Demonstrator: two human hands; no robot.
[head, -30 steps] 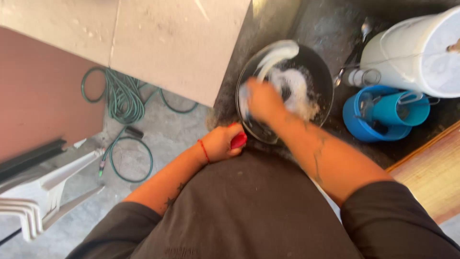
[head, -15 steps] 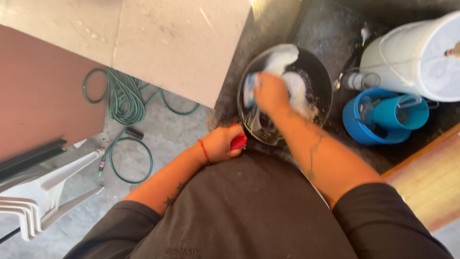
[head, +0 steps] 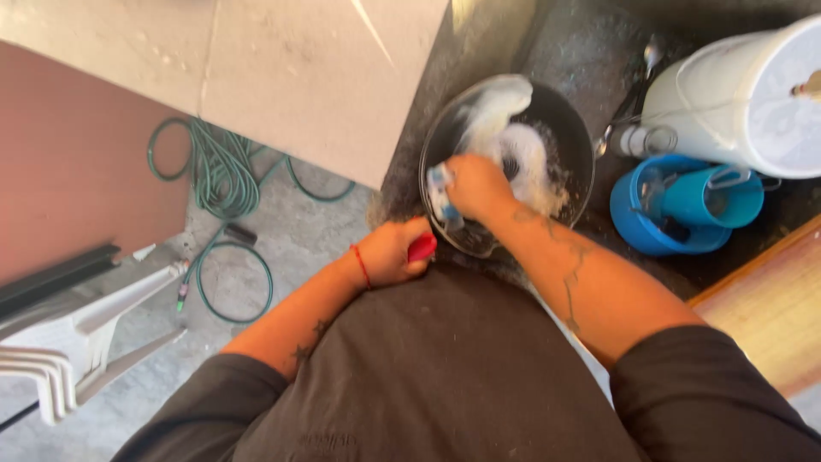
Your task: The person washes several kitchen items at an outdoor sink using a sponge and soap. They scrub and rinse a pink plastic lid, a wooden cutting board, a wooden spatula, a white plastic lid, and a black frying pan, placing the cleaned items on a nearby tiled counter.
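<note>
Soapy dark pan (head: 560, 128) lay at 12 o'clock; red handle (head: 422, 247) ran toward 7. Left hand (head: 392, 252) clenched the handle; right hand (head: 475, 186), nearer the bowl, pinched a sponge (head: 440, 190).

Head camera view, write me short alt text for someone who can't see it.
Seen from above, a person's right hand scrubs a soapy dark pan with a blue and white sponge, while the left hand grips the pan's red handle. A blue bowl holding a cup sits beside it; a green hose lies on the floor.
</note>
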